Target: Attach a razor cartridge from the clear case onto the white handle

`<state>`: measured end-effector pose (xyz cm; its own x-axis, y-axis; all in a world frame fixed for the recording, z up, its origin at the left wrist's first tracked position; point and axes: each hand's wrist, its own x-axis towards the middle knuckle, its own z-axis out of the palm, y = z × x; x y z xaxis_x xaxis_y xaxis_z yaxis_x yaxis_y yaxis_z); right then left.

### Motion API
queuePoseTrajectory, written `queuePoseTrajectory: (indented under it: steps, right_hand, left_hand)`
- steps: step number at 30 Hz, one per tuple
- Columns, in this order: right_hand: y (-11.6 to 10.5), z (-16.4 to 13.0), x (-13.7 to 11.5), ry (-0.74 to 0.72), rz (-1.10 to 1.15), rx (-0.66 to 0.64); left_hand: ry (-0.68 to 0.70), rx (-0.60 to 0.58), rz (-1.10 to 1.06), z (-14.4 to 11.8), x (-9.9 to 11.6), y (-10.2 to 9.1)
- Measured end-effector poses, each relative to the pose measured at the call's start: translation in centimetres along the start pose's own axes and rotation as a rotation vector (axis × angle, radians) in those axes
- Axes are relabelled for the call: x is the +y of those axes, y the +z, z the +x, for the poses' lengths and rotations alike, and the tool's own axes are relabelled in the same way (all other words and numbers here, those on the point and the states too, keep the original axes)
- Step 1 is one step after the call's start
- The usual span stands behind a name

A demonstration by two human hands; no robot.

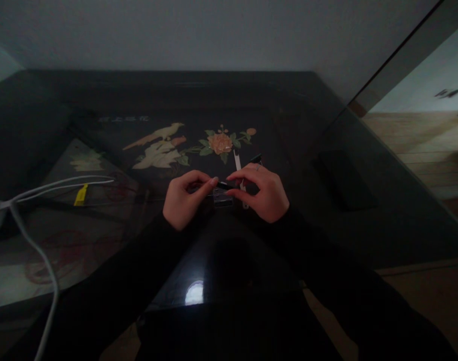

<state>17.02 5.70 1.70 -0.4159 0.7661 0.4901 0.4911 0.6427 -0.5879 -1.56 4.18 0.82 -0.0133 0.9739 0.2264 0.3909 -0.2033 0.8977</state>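
Left hand (pixel 183 200) and right hand (pixel 264 193): both pinching one thin black stick (pixel 224 185), over mid-table (pixel 326 220), above small clear box (pixel 222 198).

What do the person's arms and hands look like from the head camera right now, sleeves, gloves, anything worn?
Both arms wear long black sleeves that reach the wrists. The left hand and right hand are bare, with no gloves. A thin ring seems to sit on a right finger; the dim light hides finer detail.

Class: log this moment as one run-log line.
left hand: pinches thin black pen-like stick | right hand: pinches it too | beneath: dark glossy table
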Motion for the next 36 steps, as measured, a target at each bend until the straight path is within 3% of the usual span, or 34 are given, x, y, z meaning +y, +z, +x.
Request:
queuePoseTrajectory:
  steps: [6, 14, 21, 29, 36]
  right_hand:
    - [0.9, -0.5, 0.4, -0.09, -0.288, 0.04]
    - [1.0, -0.7, 0.5, -0.202, -0.459, 0.08]
    - [1.3, -0.6, 0.7, -0.216, -0.516, 0.07]
    - [1.4, -0.4, 1.2, -0.183, -0.521, -0.036]
    - [1.9, -0.5, 1.5, -0.153, -0.528, -0.091]
  left_hand:
    - [-0.014, -0.011, -0.005, 0.0, -0.4, 0.2]
    - [-0.053, -0.007, 0.027, 0.0, -0.2, 0.2]
    - [-0.049, -0.106, 0.094, 0.3, -0.3, -0.1]
    - [0.188, -0.171, 0.377, 0.7, -1.0, -0.5]
    - [0.171, -0.243, 0.382, 0.9, -1.7, -0.5]
